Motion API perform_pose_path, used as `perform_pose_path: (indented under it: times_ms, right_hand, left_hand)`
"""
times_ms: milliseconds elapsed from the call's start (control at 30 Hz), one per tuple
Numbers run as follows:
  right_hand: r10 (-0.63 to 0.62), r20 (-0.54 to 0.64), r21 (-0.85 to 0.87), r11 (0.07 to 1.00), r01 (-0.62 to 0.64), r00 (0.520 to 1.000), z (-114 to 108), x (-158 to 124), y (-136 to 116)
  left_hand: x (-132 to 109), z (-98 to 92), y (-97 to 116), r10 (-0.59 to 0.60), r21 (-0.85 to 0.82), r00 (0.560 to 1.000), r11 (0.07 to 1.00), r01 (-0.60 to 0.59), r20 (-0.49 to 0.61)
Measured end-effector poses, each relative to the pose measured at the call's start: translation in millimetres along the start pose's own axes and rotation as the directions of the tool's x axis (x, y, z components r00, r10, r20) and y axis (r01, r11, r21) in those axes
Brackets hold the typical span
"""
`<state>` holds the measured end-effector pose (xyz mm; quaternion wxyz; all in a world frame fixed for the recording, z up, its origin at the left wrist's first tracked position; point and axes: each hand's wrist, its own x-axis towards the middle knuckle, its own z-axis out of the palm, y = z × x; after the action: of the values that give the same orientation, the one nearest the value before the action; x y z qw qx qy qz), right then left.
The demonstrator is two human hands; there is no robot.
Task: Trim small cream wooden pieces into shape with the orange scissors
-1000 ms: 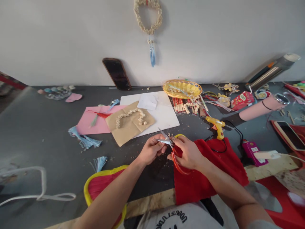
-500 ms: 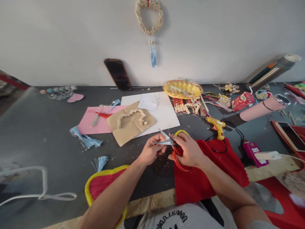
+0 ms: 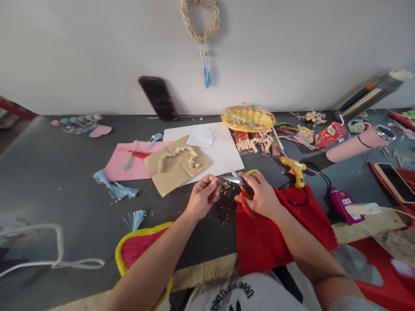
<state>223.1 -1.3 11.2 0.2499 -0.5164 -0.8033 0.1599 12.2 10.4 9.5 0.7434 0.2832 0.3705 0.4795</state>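
My right hand [image 3: 258, 196] grips a pair of scissors [image 3: 243, 195] with red and yellow handles, its blades parted and pointing toward my left hand [image 3: 205, 194]. The left fingers are pinched together near the blade tips; whatever they hold is too small to make out. Small cut bits [image 3: 227, 188] lie scattered on the dark table between both hands. Beyond them, a curved string of pale beadlike pieces [image 3: 177, 154] rests on brown paper [image 3: 165, 183], which overlaps a white sheet [image 3: 223, 151]. Under my right forearm spreads a red cloth [image 3: 259, 246].
A yellow glue gun [image 3: 295, 170], its cord running to a purple power strip [image 3: 346, 207], lies to the right. Behind stand a yellow basket [image 3: 248, 125] and a propped phone [image 3: 158, 98]. Blue tassels [image 3: 116, 188] and pink paper [image 3: 113, 166] lie left; a pink bottle [image 3: 359, 144] is far right.
My hands have drawn slightly apart. The scissor blades no longer cross the left fingers and now sit to their right, and the small bits on the table have come into sight.
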Motion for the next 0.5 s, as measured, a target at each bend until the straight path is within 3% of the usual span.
perform_pose_path:
  times_ms: [133,267,333,500]
  right_hand:
    - [0.093,-0.086,-0.010,0.995,-0.095,0.992,-1.2,1.7,12.2]
    - [0.125,-0.125,-0.034,0.991,-0.130,0.984,1.5,3.4,21.0]
    - [0.124,-0.132,-0.039,0.991,-0.130,0.983,4.0,4.2,23.6]
    - [0.155,-0.112,-0.060,0.985,-0.162,0.982,7.4,5.5,25.5]
  left_hand:
    - [-0.1,1.1,-1.7,0.050,0.068,0.998,0.997,-0.047,-0.043]
    - [0.3,0.2,-7.8,0.116,0.346,0.993,0.931,-0.115,0.016]
    - [0.7,-0.1,-10.3,0.154,0.542,0.986,0.824,-0.165,0.066]
    - [3.8,2.2,-14.8,0.200,0.883,0.967,0.410,-0.230,0.159]
